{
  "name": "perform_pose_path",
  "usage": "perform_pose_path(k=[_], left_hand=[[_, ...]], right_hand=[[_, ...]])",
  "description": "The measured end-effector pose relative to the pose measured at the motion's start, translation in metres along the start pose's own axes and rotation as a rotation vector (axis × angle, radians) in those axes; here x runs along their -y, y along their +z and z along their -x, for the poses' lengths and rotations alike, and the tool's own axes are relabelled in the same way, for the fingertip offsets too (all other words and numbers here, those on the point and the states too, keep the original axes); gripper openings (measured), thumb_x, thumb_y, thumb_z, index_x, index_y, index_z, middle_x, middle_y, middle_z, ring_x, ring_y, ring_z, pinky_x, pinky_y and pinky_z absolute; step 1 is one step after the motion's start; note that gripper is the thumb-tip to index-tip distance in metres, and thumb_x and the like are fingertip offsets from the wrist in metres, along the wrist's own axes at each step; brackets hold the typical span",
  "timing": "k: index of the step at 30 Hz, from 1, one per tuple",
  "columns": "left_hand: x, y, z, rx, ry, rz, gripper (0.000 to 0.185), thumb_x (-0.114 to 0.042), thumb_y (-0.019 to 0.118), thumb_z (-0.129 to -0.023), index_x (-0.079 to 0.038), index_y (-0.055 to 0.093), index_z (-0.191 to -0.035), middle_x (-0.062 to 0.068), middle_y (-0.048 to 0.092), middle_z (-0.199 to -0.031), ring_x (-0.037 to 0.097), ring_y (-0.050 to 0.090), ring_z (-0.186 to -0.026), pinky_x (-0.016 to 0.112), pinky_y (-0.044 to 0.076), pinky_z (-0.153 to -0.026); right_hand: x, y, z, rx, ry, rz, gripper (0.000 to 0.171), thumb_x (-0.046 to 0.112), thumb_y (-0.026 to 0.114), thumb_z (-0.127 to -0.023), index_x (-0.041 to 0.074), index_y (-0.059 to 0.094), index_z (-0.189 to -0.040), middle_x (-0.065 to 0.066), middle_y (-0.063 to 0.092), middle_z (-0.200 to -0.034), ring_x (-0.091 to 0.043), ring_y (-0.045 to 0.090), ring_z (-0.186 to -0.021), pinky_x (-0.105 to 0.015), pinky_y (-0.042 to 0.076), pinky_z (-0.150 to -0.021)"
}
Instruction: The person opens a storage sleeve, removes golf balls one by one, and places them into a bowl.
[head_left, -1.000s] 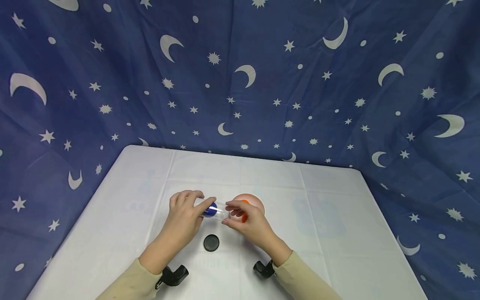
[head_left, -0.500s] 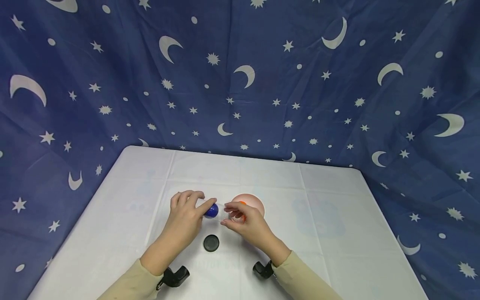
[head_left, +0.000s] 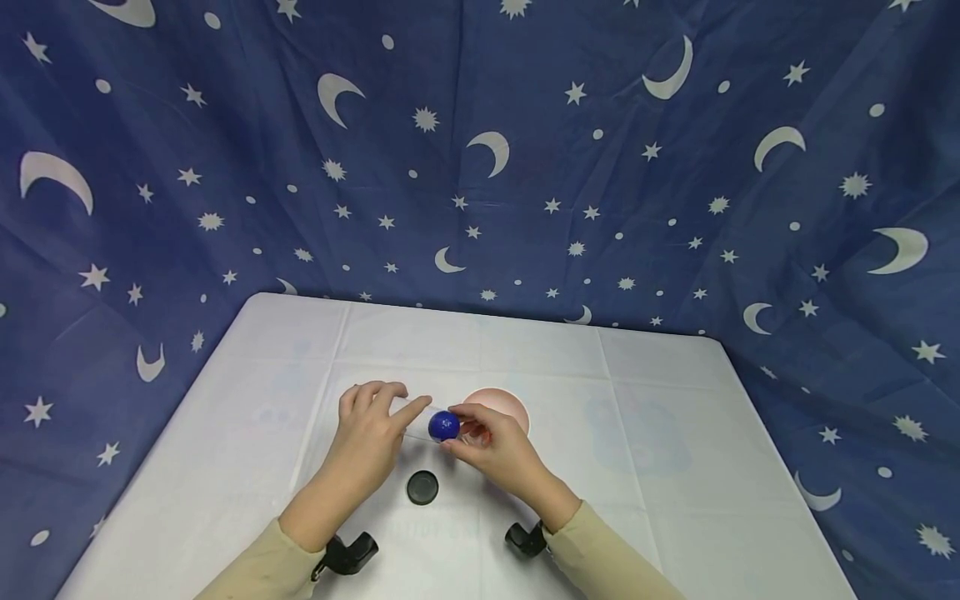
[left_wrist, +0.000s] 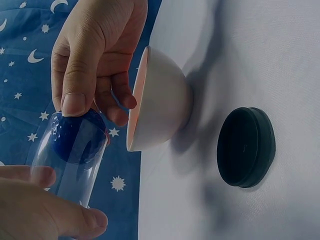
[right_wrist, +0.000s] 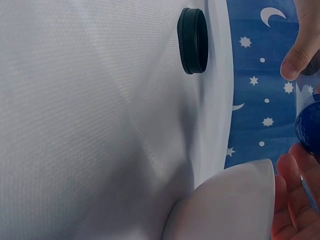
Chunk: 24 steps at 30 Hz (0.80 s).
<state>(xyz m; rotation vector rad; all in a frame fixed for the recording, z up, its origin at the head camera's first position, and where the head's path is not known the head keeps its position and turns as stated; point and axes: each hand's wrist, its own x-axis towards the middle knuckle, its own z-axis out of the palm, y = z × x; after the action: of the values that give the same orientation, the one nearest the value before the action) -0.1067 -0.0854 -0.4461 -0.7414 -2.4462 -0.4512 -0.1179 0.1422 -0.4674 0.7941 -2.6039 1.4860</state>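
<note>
Left hand [head_left: 369, 429]: reaching in from the near left, its fingers [left_wrist: 47, 220] curling round a clear tube [left_wrist: 67, 167] that is lying roughly level above the tabletop [head_left: 660, 467], mouth pointing right. Right hand [head_left: 487, 442]: coming in from the near right, thumb and fingers [left_wrist: 75, 102] pinching a blue ball [head_left: 443, 426] that is sitting right at the tube's open mouth; the left wrist view is showing the ball partly inside the rim. Both forearms, in cream sleeves [head_left: 255, 567], are angling toward each other, each carrying a black wrist mount [head_left: 348, 552]. Pale pink bowl [head_left: 504, 403]: standing upright just behind the right hand, very close to the fingers, its contents hidden from view. Black round cap [head_left: 422, 487]: lying flat on the tabletop, near the person and between the two wrists, apart from both hands. Tabletop: a white cloth with fold creases, offering broad open room left, right and behind the hands, edges well apart from the work. Surround: a dark blue curtain [head_left: 480, 150] printed with white moons and stars, enclosing the back and both sides.
</note>
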Motion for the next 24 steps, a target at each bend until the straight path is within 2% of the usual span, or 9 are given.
perform_pose_path(k=[12,17,19,21,24], left_hand=[[0.002,0.000,0.001,0.014,-0.021,0.020,0.058,0.006,0.076,-0.069,-0.022,0.067,-0.119,0.009,0.055,-0.110,0.036,0.048,-0.104,0.055,0.030,-0.089],[0.005,0.000,0.003,0.019,-0.041,0.019,0.058,0.004,0.078,-0.070,-0.022,0.067,-0.120,0.009,0.054,-0.111,0.036,0.047,-0.105,0.055,0.030,-0.090],[0.007,0.000,0.004,0.024,-0.048,0.016,0.058,0.003,0.078,-0.070,-0.022,0.067,-0.121,0.009,0.054,-0.111,0.036,0.047,-0.106,0.055,0.030,-0.090],[0.008,0.000,0.006,0.028,-0.054,0.014,0.059,0.003,0.079,-0.069,-0.022,0.067,-0.121,0.009,0.054,-0.111,0.036,0.047,-0.106,0.056,0.029,-0.091],[0.011,0.000,0.009,0.025,-0.059,0.017,0.060,0.004,0.079,-0.068,-0.021,0.067,-0.121,0.010,0.054,-0.111,0.036,0.047,-0.106,0.056,0.029,-0.091]], right_hand=[[0.001,-0.001,0.002,-0.039,-0.010,0.005,0.042,0.025,0.081,-0.080,0.011,0.067,-0.118,0.007,0.067,-0.100,-0.024,0.064,-0.081,-0.041,0.054,-0.069],[-0.003,-0.005,0.002,-0.085,-0.092,0.042,0.039,0.018,0.083,-0.077,0.009,0.069,-0.111,0.003,0.064,-0.096,-0.026,0.062,-0.078,-0.038,0.054,-0.066],[-0.005,-0.008,0.001,-0.103,-0.115,0.055,0.037,0.018,0.083,-0.076,0.010,0.069,-0.110,0.001,0.063,-0.100,-0.024,0.060,-0.081,-0.038,0.054,-0.066],[-0.007,-0.011,0.001,-0.111,-0.102,0.067,0.038,0.019,0.083,-0.077,0.012,0.068,-0.111,0.002,0.062,-0.108,-0.020,0.060,-0.085,-0.037,0.055,-0.069],[-0.008,-0.015,0.002,-0.132,-0.014,0.112,0.039,0.024,0.081,-0.080,0.016,0.066,-0.115,0.005,0.063,-0.109,-0.016,0.060,-0.087,-0.036,0.055,-0.072]])
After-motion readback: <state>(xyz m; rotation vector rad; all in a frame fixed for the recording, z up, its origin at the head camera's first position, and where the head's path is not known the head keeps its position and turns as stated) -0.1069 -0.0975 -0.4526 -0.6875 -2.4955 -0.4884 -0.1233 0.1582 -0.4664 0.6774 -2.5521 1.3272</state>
